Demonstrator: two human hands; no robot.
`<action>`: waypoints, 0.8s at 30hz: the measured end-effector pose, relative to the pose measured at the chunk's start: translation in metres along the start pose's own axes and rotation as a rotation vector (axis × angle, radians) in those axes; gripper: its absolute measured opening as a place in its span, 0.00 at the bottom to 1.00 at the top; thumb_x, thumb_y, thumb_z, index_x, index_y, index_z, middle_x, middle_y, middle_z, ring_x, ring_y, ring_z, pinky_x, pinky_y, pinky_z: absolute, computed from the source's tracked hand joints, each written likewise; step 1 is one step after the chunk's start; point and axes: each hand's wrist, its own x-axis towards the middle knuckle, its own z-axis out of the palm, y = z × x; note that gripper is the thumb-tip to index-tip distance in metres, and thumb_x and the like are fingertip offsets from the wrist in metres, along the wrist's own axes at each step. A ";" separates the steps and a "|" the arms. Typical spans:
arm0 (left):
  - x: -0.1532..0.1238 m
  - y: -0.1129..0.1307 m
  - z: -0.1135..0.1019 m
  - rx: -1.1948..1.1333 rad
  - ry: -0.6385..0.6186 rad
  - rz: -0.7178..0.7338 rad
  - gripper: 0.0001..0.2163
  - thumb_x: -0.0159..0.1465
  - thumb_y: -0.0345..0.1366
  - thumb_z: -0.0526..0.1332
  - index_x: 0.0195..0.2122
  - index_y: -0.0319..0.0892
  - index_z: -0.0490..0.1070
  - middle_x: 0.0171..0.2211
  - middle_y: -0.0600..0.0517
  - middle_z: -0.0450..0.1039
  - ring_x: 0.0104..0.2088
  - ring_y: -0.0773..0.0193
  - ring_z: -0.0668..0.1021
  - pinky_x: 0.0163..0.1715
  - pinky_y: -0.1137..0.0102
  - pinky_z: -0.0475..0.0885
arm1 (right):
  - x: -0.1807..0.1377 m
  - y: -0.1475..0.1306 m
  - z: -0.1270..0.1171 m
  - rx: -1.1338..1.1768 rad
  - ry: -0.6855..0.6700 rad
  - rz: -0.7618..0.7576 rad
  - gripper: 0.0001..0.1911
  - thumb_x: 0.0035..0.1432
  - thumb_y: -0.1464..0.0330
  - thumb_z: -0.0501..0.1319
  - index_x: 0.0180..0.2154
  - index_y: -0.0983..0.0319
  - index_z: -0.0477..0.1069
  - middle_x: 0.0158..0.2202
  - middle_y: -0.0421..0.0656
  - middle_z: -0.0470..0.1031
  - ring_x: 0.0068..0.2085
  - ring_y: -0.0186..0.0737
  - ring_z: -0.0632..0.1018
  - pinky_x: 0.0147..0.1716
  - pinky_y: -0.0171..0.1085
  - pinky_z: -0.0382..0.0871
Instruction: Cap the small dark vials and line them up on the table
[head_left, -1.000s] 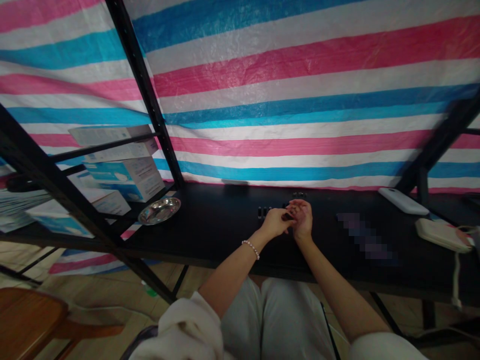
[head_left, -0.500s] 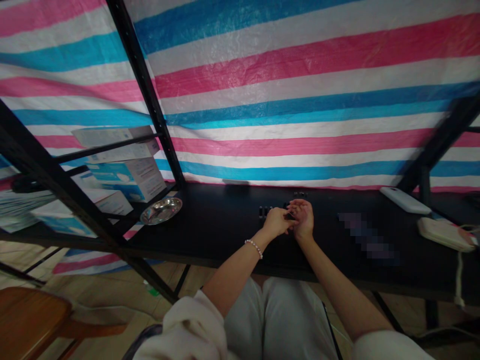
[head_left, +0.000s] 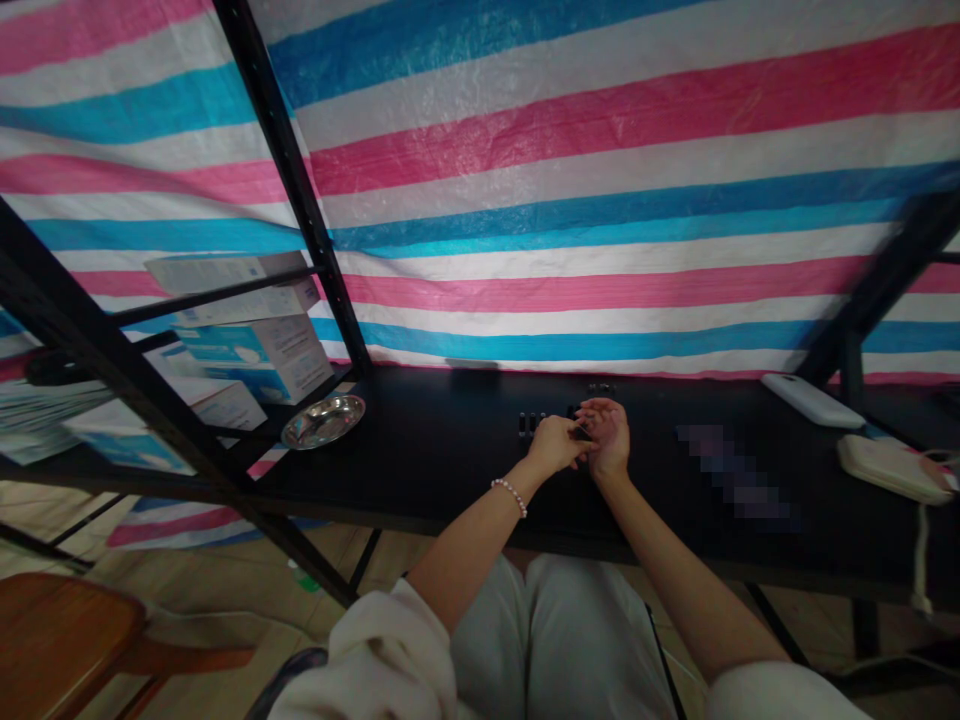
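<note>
My left hand (head_left: 556, 445), with a beaded bracelet (head_left: 510, 497) at the wrist, reaches over the black table. Its fingers are closed together against the fingers of my right hand (head_left: 609, 440). My right hand is turned palm inward, its fingers curled in. Whatever lies between the two sets of fingertips is too small and dark to make out. Just left of my left hand, several small black cylinder-like pieces (head_left: 531, 424) stand in a row, partly covered by it. Behind my right hand lie more small dark pieces (head_left: 601, 388).
A shiny metal dish (head_left: 324, 422) sits to the left, beside stacked boxes (head_left: 255, 350) on the rack. At right are a white oblong object (head_left: 811, 400), a cream corded device (head_left: 892, 468) and a blurred-out patch. A striped sheet (head_left: 600, 220) hangs behind the black table (head_left: 435, 470).
</note>
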 end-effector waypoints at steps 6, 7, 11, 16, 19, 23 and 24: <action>-0.002 0.001 0.001 -0.028 0.006 0.004 0.16 0.49 0.43 0.66 0.31 0.33 0.74 0.20 0.50 0.72 0.15 0.71 0.71 0.14 0.77 0.65 | 0.000 0.000 0.000 0.038 -0.014 -0.006 0.10 0.51 0.60 0.54 0.33 0.60 0.64 0.31 0.39 0.70 0.28 0.32 0.73 0.26 0.32 0.65; -0.003 0.002 0.001 -0.036 0.009 0.000 0.16 0.49 0.43 0.66 0.31 0.33 0.74 0.20 0.50 0.72 0.14 0.72 0.70 0.15 0.77 0.66 | 0.000 0.001 0.000 0.040 -0.015 -0.007 0.10 0.51 0.60 0.54 0.32 0.59 0.64 0.30 0.39 0.70 0.28 0.32 0.73 0.26 0.32 0.65; -0.006 0.003 0.001 -0.123 0.021 -0.011 0.16 0.49 0.42 0.67 0.30 0.32 0.74 0.19 0.51 0.71 0.13 0.73 0.69 0.14 0.77 0.64 | 0.001 0.002 -0.001 0.047 -0.022 0.001 0.10 0.50 0.60 0.55 0.32 0.59 0.65 0.30 0.39 0.71 0.29 0.33 0.74 0.26 0.33 0.64; -0.012 0.001 -0.005 -0.269 0.068 0.000 0.16 0.48 0.38 0.68 0.35 0.32 0.74 0.19 0.52 0.70 0.15 0.72 0.71 0.13 0.78 0.63 | 0.001 0.003 -0.001 -0.007 -0.068 -0.038 0.11 0.52 0.59 0.54 0.35 0.59 0.65 0.32 0.40 0.70 0.30 0.34 0.73 0.27 0.34 0.64; -0.020 -0.001 -0.014 -0.410 0.102 0.043 0.17 0.49 0.35 0.67 0.39 0.33 0.73 0.20 0.52 0.71 0.17 0.71 0.73 0.14 0.79 0.64 | 0.000 0.004 -0.002 -0.123 -0.057 -0.131 0.12 0.54 0.59 0.52 0.36 0.60 0.65 0.34 0.41 0.70 0.31 0.34 0.73 0.30 0.35 0.65; -0.032 0.000 -0.030 -0.466 0.157 0.095 0.16 0.49 0.34 0.67 0.39 0.33 0.74 0.18 0.53 0.70 0.17 0.71 0.72 0.15 0.79 0.64 | -0.002 0.005 -0.005 -0.318 -0.041 -0.218 0.14 0.56 0.58 0.50 0.37 0.61 0.64 0.35 0.44 0.70 0.31 0.36 0.72 0.31 0.37 0.65; -0.034 0.000 -0.034 -0.462 0.169 0.099 0.16 0.49 0.34 0.67 0.38 0.33 0.74 0.18 0.53 0.70 0.17 0.72 0.72 0.15 0.79 0.64 | -0.003 0.005 -0.005 -0.350 -0.038 -0.228 0.15 0.57 0.58 0.50 0.37 0.61 0.64 0.34 0.44 0.70 0.31 0.36 0.72 0.31 0.38 0.65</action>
